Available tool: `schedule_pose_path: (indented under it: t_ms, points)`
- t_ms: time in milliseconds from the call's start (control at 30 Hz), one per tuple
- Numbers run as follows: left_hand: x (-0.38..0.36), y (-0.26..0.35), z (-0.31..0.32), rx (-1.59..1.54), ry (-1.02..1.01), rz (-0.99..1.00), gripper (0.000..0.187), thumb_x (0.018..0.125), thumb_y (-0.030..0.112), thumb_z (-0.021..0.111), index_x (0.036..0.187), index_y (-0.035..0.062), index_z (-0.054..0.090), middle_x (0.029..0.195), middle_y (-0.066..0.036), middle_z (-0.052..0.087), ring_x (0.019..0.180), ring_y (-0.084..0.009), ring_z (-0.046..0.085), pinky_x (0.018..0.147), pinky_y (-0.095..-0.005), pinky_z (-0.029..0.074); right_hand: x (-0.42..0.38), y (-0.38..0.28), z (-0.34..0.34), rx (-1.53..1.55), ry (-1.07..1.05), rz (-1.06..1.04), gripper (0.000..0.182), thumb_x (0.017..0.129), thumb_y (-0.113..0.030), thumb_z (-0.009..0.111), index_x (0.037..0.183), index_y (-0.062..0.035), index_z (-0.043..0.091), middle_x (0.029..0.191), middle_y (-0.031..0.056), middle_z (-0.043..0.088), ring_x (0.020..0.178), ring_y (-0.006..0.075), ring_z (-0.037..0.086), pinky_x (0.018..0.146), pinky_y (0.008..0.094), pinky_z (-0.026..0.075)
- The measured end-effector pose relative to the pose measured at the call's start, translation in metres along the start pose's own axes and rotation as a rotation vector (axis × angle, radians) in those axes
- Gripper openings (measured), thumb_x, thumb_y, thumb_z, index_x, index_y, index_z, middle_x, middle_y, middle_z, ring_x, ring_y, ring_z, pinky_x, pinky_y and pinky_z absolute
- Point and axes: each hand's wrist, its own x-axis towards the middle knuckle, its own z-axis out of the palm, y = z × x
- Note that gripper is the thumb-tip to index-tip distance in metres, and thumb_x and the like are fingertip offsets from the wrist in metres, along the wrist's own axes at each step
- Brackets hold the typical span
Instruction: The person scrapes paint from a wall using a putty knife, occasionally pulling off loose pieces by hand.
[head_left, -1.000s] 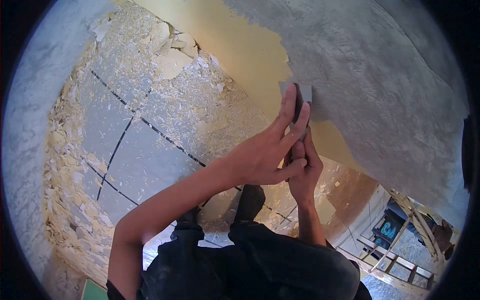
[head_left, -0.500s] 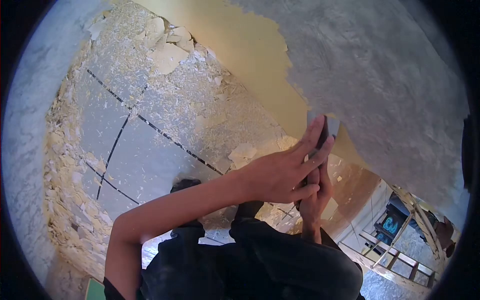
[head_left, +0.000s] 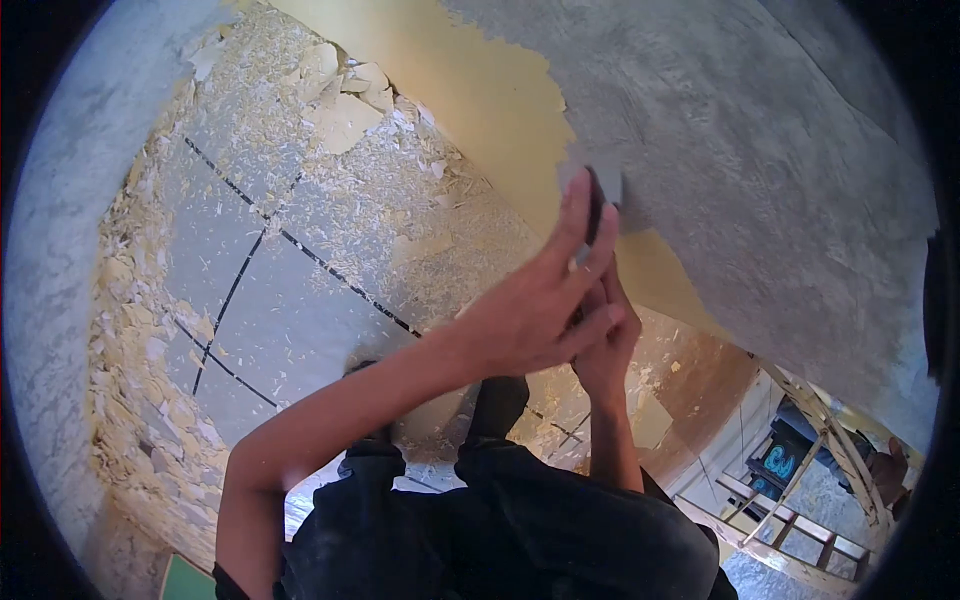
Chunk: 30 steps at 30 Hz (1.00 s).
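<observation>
Both hands are on a scraper (head_left: 608,182) whose flat metal blade lies against the wall, where yellow paint (head_left: 515,110) meets bare grey surface (head_left: 740,170). My right hand (head_left: 608,352) is wrapped round the handle from below; the handle is mostly hidden. My left hand (head_left: 530,310) lies over it from the left, with two long fingers stretched along the dark part near the blade and the others bent against the right hand. Below and right of the blade, another yellow patch (head_left: 660,272) remains on the wall.
Paint flakes and shavings (head_left: 140,400) cover much of the tiled floor (head_left: 300,310), with larger peeled pieces (head_left: 345,115) at the wall's foot. My feet stand close below my hands. A wooden ladder (head_left: 800,530) is at lower right, and a green-edged object (head_left: 190,580) at lower left.
Both hands and the scraper have moved up and to the left in view, along the edge of the yellow paint. More of my right forearm shows.
</observation>
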Motion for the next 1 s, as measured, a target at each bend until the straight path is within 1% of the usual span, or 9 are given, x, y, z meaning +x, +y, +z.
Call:
schedule_pose_path:
  t_ms: [267, 400, 500, 567, 667, 733, 833, 933, 1000]
  points:
    - [-0.001, 0.027, 0.039, -0.054, -0.132, 0.093, 0.084, 0.089, 0.028, 0.059, 0.144, -0.0140, 0.011, 0.147, -0.044, 0.000, 0.139, -0.0565, 0.009, 0.114, -0.0483, 0.024, -0.046, -0.015, -0.034, -0.170, 0.245, -0.046, 0.052, 0.099, -0.023, 0.051, 0.145, -0.0005, 0.039, 0.115, 0.0017, 0.058, 0.081, 0.0065, 0.052, 0.066, 0.0199, 0.044]
    - [-0.001, 0.009, 0.021, -0.084, -0.020, 0.010, 0.084, 0.089, 0.026, 0.060, 0.144, -0.0132, 0.011, 0.148, -0.043, 0.001, 0.139, -0.0559, 0.011, 0.114, -0.0490, 0.025, -0.021, -0.011, -0.011, -0.120, 0.122, 0.014, 0.049, 0.100, -0.021, 0.051, 0.144, -0.0020, 0.041, 0.115, 0.0024, 0.058, 0.086, 0.0079, 0.052, 0.070, 0.0211, 0.045]
    - [0.000, 0.010, 0.007, -0.122, -0.046, -0.012, 0.084, 0.088, 0.025, 0.061, 0.144, -0.0131, 0.012, 0.148, -0.042, 0.002, 0.139, -0.0549, 0.013, 0.114, -0.0495, 0.026, -0.025, -0.017, -0.004, -0.173, 0.106, -0.105, 0.049, 0.100, -0.020, 0.051, 0.143, -0.0010, 0.041, 0.120, 0.0031, 0.057, 0.090, 0.0085, 0.053, 0.072, 0.0218, 0.046]
    - [-0.006, 0.015, 0.014, -0.144, -0.192, 0.072, 0.084, 0.088, 0.026, 0.062, 0.144, -0.0132, 0.013, 0.148, -0.041, 0.003, 0.140, -0.0540, 0.013, 0.114, -0.0499, 0.025, -0.046, 0.010, -0.025, -0.154, 0.170, -0.090, 0.049, 0.100, -0.019, 0.051, 0.144, 0.0001, 0.040, 0.123, 0.0040, 0.057, 0.094, 0.0087, 0.054, 0.074, 0.0219, 0.047]
    - [-0.002, 0.021, 0.020, -0.177, -0.151, 0.079, 0.084, 0.087, 0.026, 0.062, 0.144, -0.0130, 0.014, 0.148, -0.042, 0.003, 0.139, -0.0553, 0.012, 0.114, -0.0495, 0.024, -0.047, -0.009, -0.022, -0.097, 0.235, 0.042, 0.048, 0.100, -0.017, 0.050, 0.144, 0.0009, 0.039, 0.127, 0.0055, 0.056, 0.098, 0.0102, 0.055, 0.077, 0.0229, 0.048]
    - [0.003, 0.013, 0.019, -0.092, -0.076, 0.079, 0.086, 0.087, 0.028, 0.062, 0.144, -0.0126, 0.012, 0.147, -0.043, 0.002, 0.139, -0.0567, 0.010, 0.115, -0.0489, 0.022, -0.021, -0.016, -0.007, -0.155, 0.231, -0.057, 0.048, 0.101, -0.016, 0.050, 0.144, 0.0004, 0.039, 0.129, 0.0066, 0.055, 0.102, 0.0118, 0.055, 0.079, 0.0238, 0.049]
    - [0.002, 0.000, 0.010, -0.062, 0.036, 0.060, 0.089, 0.089, 0.032, 0.061, 0.145, -0.0126, 0.009, 0.146, -0.045, -0.002, 0.137, -0.0591, 0.010, 0.112, -0.0498, 0.027, -0.008, -0.018, 0.002, -0.226, 0.083, -0.072, 0.048, 0.102, -0.017, 0.048, 0.144, 0.0011, 0.038, 0.133, 0.0082, 0.053, 0.107, 0.0118, 0.054, 0.082, 0.0241, 0.048]
    - [0.001, 0.000, 0.002, -0.027, -0.036, 0.075, 0.087, 0.089, 0.032, 0.061, 0.146, -0.0112, 0.010, 0.147, -0.044, -0.003, 0.137, -0.0591, 0.012, 0.110, -0.0495, 0.031, -0.010, -0.022, 0.016, 0.073, 0.130, -0.055, 0.047, 0.102, -0.019, 0.047, 0.144, -0.0001, 0.038, 0.130, 0.0078, 0.055, 0.104, 0.0108, 0.055, 0.080, 0.0232, 0.049]
    - [0.004, -0.004, -0.002, 0.007, 0.004, 0.097, 0.086, 0.090, 0.031, 0.061, 0.146, -0.0097, 0.011, 0.148, -0.043, -0.002, 0.137, -0.0581, 0.013, 0.109, -0.0490, 0.032, -0.004, -0.015, 0.019, -0.031, 0.133, -0.105, 0.046, 0.102, -0.019, 0.046, 0.145, -0.0006, 0.038, 0.129, 0.0078, 0.056, 0.103, 0.0106, 0.056, 0.080, 0.0228, 0.049]
